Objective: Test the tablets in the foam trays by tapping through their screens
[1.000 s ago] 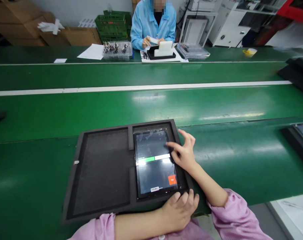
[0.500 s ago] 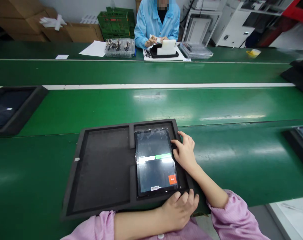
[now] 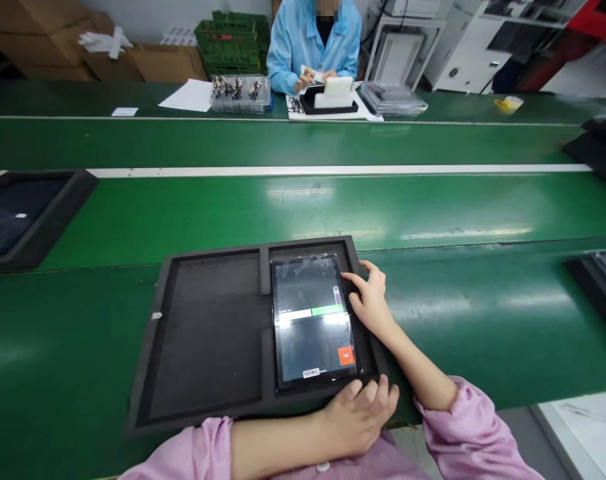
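A tablet lies face up in the right compartment of a black tray. Its lit screen shows a white and green bar, an orange-red square at the lower right and a small slider by the right edge. My right hand is open beside the tablet, one fingertip touching its upper right edge and another finger over the tray's rim. My left hand is closed, with bent fingers on the tray's front right corner; its fingertips are partly hidden. Nothing lies in the tray's left compartment.
Another black tray with a dark tablet stands at the left, and part of one more tray shows at the right. Across the green bench, a person in a blue jacket works beside a clear box of metal parts.
A small slider has appeared on the tablet's screen near its upper right edge. My right hand's fingers have shifted slightly along that edge. My left hand stays at the tray's corner.
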The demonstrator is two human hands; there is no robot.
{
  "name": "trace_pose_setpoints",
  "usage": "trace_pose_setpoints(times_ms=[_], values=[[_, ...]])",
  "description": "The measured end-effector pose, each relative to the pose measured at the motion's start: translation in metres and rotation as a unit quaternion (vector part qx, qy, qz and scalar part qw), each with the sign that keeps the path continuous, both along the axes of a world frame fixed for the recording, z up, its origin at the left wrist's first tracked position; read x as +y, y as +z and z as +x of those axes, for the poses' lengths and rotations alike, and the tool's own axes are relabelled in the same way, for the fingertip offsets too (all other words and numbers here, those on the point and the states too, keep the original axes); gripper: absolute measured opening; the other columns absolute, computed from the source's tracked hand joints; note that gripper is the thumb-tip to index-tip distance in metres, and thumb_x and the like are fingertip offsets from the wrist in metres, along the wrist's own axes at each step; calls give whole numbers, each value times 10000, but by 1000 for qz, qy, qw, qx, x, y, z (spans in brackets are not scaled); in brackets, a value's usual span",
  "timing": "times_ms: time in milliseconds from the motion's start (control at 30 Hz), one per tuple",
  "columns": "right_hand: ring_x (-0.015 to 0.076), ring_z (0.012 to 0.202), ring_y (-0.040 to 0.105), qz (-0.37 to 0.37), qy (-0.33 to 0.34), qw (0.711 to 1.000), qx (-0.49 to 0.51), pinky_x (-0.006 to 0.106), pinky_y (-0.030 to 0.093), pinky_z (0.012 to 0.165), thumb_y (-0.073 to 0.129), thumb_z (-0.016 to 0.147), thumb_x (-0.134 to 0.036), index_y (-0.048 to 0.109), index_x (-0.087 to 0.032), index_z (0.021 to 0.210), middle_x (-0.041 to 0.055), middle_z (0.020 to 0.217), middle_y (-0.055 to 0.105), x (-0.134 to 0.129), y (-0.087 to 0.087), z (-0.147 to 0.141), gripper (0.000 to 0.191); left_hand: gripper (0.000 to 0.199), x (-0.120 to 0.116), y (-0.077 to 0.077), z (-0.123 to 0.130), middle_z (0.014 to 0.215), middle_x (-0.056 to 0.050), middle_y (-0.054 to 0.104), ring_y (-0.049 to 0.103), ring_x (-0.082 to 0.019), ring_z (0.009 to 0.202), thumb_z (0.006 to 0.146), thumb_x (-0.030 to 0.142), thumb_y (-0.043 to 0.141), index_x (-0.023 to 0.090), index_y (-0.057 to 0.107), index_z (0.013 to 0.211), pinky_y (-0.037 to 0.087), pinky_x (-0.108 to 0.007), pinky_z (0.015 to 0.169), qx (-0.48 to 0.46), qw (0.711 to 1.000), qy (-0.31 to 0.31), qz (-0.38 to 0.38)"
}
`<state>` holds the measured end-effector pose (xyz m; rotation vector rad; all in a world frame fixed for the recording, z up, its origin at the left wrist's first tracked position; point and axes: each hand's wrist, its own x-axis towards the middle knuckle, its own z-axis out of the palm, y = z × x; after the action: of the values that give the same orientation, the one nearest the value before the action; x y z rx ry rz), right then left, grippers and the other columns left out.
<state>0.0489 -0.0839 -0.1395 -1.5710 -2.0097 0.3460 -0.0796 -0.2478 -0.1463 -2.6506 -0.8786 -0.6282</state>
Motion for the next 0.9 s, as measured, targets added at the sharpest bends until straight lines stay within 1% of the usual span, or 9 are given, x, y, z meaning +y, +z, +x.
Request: trace_pose_setpoints(times_ms=[167,333,367,433,533,633,700,800,900], values=[[326,1243,416,-18,4,1000,-5,576,459,1038,474,775,-86,718,-256,1196,125,1359,424,1,-2,1,516,487,-1,-4,1,1459,-119,566,424,-249,1213,969,347,492,197,635,1410,317,-334,977,10,1000,-3,-5],[390,1324,354,56,-23,996,-72,641,402,1052,479,858,-87,696,-210,1268,179,1489,368,-6,23,-9,481,472,0,-3,2,1425,-121,584,430,-249,1195,969,333,485,192,652,1388,307,-343,985,-2,1000,-8,-11],[393,1334,351,76,3,993,-88,644,376,1075,508,891,-122,675,-218,1316,182,1509,369,-9,30,-14,466,466,0,-2,2,1420,-115,588,430,-246,1193,970,333,484,196,658,1380,307,-342,987,-5,1000,-7,-14],[378,1346,366,106,117,979,-126,638,311,1131,605,942,-255,637,-287,1385,152,1528,407,-19,43,-27,446,454,-1,-3,2,1416,-102,589,430,-242,1191,976,347,483,206,665,1368,309,-339,986,1,1000,-7,-21],[348,1352,405,123,315,926,-165,638,230,1177,689,942,-506,651,-390,1361,96,1554,444,-35,52,-52,436,408,-4,-12,3,1360,-84,616,447,-232,1151,985,355,497,223,691,1319,317,-340,980,5,999,-22,-34],[348,1334,438,120,390,898,-164,661,209,1176,669,924,-649,701,-377,1303,105,1556,462,-43,51,-66,467,372,-6,-21,5,1294,-77,641,471,-230,1117,989,348,511,230,701,1286,319,-350,990,13,998,-41,-50],[342,1322,456,106,400,897,-152,676,168,1185,663,933,-644,756,-370,1204,90,1517,512,-38,50,-63,397,392,-7,-22,5,1326,-90,631,475,-241,1150,991,359,506,214,687,1308,318,-350,996,27,997,-41,-53],[320,1302,484,96,377,915,-104,662,97,1210,590,999,-556,813,-323,883,35,1414,599,-21,51,-45,342,442,-5,-14,4,1422,-107,590,458,-253,1229,993,361,484,190,652,1365,312,-341,1007,31,999,-22,-37],[281,1211,546,98,282,954,7,561,257,1188,393,1060,-428,791,-267,802,54,1277,645,-3,51,-24,500,453,-3,-3,2,1455,-102,577,447,-249,1253,996,344,459,198,644,1382,310,-337,1009,20,1000,-11,-21]])
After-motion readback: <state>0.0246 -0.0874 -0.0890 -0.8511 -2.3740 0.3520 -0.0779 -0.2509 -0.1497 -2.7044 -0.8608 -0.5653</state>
